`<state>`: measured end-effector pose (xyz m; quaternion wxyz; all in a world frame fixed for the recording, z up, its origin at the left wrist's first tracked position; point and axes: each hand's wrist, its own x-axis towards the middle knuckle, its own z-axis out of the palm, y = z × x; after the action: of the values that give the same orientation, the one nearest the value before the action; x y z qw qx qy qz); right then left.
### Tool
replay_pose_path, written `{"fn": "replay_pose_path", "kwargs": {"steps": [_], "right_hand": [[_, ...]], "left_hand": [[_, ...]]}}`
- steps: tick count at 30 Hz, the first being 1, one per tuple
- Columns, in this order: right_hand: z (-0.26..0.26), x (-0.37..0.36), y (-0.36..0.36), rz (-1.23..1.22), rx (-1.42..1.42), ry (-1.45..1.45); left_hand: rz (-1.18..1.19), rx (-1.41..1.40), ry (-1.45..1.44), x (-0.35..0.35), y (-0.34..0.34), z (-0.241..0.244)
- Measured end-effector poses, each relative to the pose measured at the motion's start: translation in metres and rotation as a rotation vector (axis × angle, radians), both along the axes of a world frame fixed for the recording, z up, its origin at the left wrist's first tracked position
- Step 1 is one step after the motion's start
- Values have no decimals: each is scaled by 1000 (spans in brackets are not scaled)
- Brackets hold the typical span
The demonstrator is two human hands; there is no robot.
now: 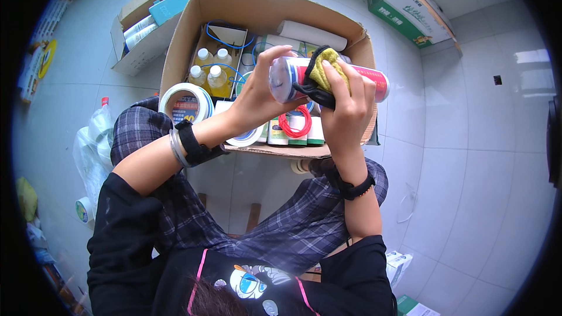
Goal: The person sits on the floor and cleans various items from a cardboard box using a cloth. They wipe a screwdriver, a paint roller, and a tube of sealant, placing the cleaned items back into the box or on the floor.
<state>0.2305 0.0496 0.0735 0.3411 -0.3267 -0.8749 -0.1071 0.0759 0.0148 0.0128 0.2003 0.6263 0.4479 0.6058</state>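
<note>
A red and white cylindrical container [369, 80] with a clear end lies level in the air above an open cardboard box [259, 4]. Around its clear left end, my left hand [259, 83] grips it. My right hand [351, 92] presses a yellow cloth with black edging [327, 68] against the container's side. Under my hands, inside the box, are a coil of red wire [295, 131], several white rolls with green labels [278, 135] and a white roll lying on its side [311, 35]. The far side of the container is hidden.
Several bottles of yellow liquid [217, 80] with white caps stand in the box's left part, near blue wire [228, 46]. A large tape roll [186, 104] rests at its left edge. A smaller carton [145, 48], a plastic bag of rolls [94, 145] and a green-white box [410, 11] are on the tiled floor.
</note>
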Motion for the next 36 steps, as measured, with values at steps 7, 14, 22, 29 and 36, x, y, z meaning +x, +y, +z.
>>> {"fn": "replay_pose_path", "kwargs": {"steps": [7, 14, 22, 29, 36], "right_hand": [[-3, -4, -1, 59, 39, 24], [-5, -2, 3, 66, 18, 42], [-5, -6, -6, 138, 4, 15], [1, 38, 43, -314, -77, -22], [-8, 54, 52, -526, -88, -63]], "left_hand": [[-26, -62, -84, -2, -3, 3], [20, -52, -3, -2, -2, 3], [3, -27, 19, -6, 3, 0], [-25, -113, 55, -6, 3, 2], [-68, -160, -21, -8, 2, 5]]}}
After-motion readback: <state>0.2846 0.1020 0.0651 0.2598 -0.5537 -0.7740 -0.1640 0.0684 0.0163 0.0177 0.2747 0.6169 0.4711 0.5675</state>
